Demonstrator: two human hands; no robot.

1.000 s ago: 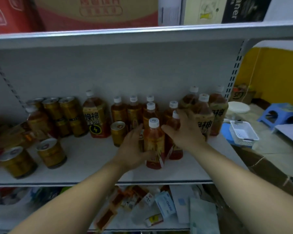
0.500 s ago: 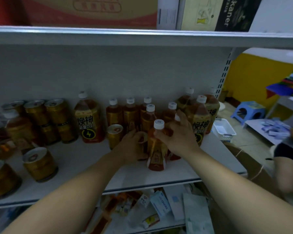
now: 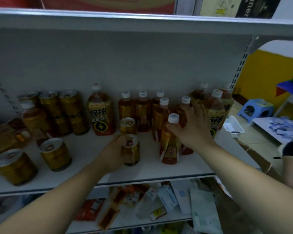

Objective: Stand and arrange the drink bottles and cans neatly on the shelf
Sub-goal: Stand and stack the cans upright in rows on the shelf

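Gold can [image 3: 131, 150], upright, sits mid-shelf near the front edge of the white shelf [image 3: 150, 171], and the left hand [image 3: 112, 153] is curled round it from the left, thumb up at the rim. Just behind it stands a second can [image 3: 127, 125]. Meanwhile the right hand [image 3: 193, 127] isn't gripping anything: fingers straight and spread, laid against the small bottles [image 3: 142, 108] clustered toward the back right, thumb touching the neck of the front bottle [image 3: 169, 146], which stands upright in front of that bunch. At the back, left of the small ones, is a big bottle [image 3: 101, 114] with a lightning label, and more big bottles [image 3: 216, 112] fill the back right corner. Some stacked cans [image 3: 66, 112] sit back left, two loose cans [image 3: 55, 154] near the front left edge. Off the right end there's a white basket [image 3: 233, 126] and a blue stool [image 3: 255, 108].
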